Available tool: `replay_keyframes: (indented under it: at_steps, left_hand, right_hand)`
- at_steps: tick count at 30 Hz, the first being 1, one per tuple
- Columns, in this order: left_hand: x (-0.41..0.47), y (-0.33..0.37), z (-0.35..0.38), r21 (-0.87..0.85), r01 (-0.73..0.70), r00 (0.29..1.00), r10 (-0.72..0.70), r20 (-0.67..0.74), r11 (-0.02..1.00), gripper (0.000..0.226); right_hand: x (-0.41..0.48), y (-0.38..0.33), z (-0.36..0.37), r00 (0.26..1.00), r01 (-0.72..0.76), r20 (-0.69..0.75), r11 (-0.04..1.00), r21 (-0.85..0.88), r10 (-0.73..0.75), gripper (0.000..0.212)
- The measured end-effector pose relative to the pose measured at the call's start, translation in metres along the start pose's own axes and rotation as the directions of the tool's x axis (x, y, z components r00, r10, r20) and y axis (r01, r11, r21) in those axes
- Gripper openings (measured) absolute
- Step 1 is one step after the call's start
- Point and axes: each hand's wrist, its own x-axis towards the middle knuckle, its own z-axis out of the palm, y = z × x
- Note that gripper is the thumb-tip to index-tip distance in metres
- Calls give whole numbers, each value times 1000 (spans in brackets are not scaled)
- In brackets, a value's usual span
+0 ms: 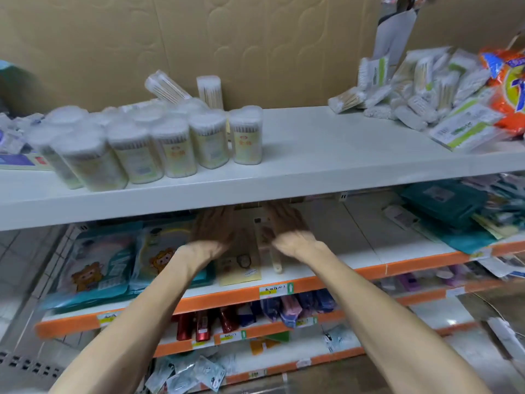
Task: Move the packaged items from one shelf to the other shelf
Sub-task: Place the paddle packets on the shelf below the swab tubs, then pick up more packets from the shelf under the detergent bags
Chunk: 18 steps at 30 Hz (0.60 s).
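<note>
Two bare hands were in under the white top shelf [312, 155], reaching into the orange-edged second shelf [355, 251]. Left hand [213, 231] and right hand [287, 228] sat side by side, apart, palms roughly facing each other. Fingers on both looked straight and released, gripping nothing (motion blur plus shelf shadow, so fingertip contact was not readable).

Between the hands lay two task items on the second shelf: a pale yellow card pack [240, 268] near the front edge and a long narrow pack [265, 240] just beside the right hand. Cartoon-bear teal bags [99, 265] were stacked left of the left forearm, and dark teal packs [446, 206] were piled at the far right of the same shelf.

On the top shelf, cotton swab tubs [176, 146] stood clustered at the left, with bagged swab packs [420, 92] heaped at the right against an orange bag [508, 89]. Red bottles [201, 322] stood one level below.
</note>
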Motion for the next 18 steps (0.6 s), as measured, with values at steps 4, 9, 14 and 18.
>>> replay_keyframes:
  at_steps: [4, 9, 14, 18]
  left_hand:
    - [-24, 4, -4, 211, -148, 989, 143, 37, 966, 88]
    - [-44, 46, -5, 222, -174, 984, 159, 86, 959, 88]
    - [-45, 110, -14, 224, -286, 957, 267, 111, 932, 87]
    - [-27, 190, -13, 215, -395, 917, 396, 39, 893, 95]
  right_hand:
    - [-15, -4, -3, 998, 49, 36, 982, -181, -43, 74]
    - [-60, 17, -13, 985, 137, -49, 913, -383, -168, 69]
    - [-122, 71, -38, 970, 89, -163, 891, -446, -178, 70]
    - [-191, 142, -77, 974, 44, -180, 891, -451, -139, 74]
